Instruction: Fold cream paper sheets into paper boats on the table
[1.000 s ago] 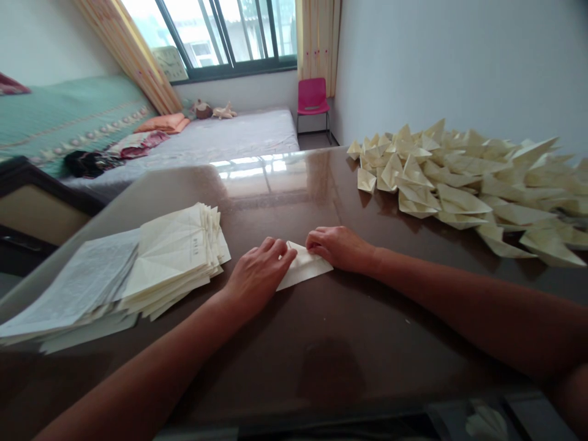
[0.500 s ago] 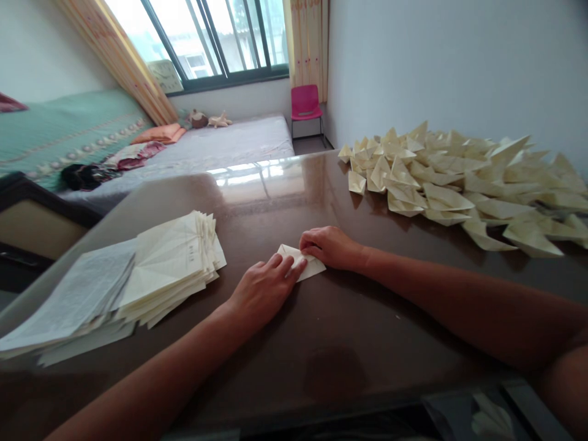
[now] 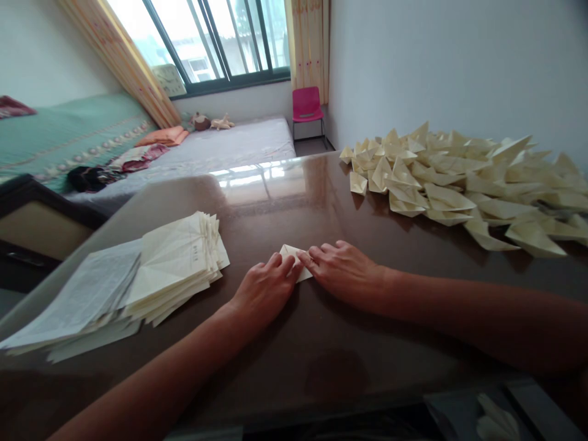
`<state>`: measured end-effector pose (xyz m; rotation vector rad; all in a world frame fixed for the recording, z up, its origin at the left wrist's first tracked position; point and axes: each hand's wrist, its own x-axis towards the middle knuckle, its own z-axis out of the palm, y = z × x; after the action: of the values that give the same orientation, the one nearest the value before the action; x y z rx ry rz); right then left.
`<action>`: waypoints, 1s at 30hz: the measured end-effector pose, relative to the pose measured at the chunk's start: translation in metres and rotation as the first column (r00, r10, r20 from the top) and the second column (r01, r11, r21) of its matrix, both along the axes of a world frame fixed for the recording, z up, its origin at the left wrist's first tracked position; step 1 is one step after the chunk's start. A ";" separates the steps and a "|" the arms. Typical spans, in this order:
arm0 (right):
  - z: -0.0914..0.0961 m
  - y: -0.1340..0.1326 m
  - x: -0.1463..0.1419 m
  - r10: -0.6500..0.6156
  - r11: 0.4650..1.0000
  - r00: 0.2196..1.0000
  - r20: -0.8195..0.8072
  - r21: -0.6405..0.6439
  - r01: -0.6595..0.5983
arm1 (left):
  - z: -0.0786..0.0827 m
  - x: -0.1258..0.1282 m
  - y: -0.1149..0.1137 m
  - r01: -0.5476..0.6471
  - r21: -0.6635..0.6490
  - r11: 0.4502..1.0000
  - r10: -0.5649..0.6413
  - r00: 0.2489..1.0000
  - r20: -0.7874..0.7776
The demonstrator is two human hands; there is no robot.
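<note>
Right hand (image 3: 343,271) has moved, partly covering folded paper (image 3: 288,250).

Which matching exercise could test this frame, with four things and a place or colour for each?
1. small folded paper
2. creased paper sheets
3. pile of pointed paper shapes
4. chair

A. magenta
B. on the table, right of both hands
C. partly under the left hand and right hand
D. stacked left of both hands

Pairs: 1-C, 2-D, 3-B, 4-A
</note>
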<state>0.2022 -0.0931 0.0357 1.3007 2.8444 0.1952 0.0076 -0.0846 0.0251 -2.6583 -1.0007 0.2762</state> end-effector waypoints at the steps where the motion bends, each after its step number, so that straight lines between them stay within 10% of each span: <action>1: 0.000 -0.004 -0.002 -0.001 1.000 1.000 0.007 0.010 0.001 | 0.000 0.000 0.000 0.000 -0.005 1.000 0.000 1.000 -0.001; 30: -0.009 -0.007 -0.015 -0.006 0.997 0.995 0.097 -0.071 0.013 | 0.004 -0.001 -0.012 -0.012 -0.011 1.000 0.012 0.998 -0.060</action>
<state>0.1872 -0.0999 0.0269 1.2557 2.7372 0.1508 0.0066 -0.0970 0.0293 -2.6385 -0.9998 0.3632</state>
